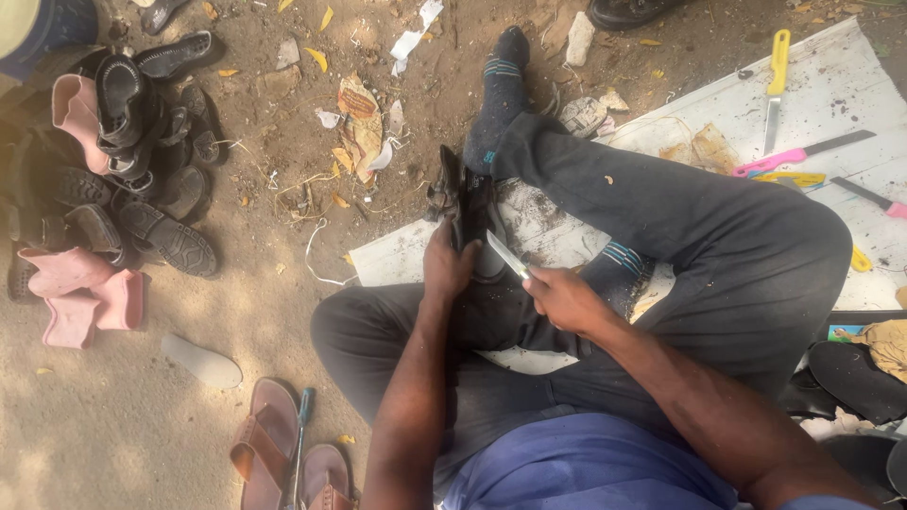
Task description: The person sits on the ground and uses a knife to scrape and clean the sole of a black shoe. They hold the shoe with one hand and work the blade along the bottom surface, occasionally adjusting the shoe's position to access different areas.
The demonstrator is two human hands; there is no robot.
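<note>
Left hand (446, 269) grip clamped on black rubbery shoe (460, 203), right hand (563, 298) gripping flat steel blade (507, 255)

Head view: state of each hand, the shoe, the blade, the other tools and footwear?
left hand: shut on black shoe, holding it up on edge
black shoe: held, resting against the leg
right hand: shut on knife
knife: blade bare, tip at the shoe
yellow-handled knife: lying loose on white sheet
pile of footwear: heaped on dirt
brown sandals: flat on ground
</note>
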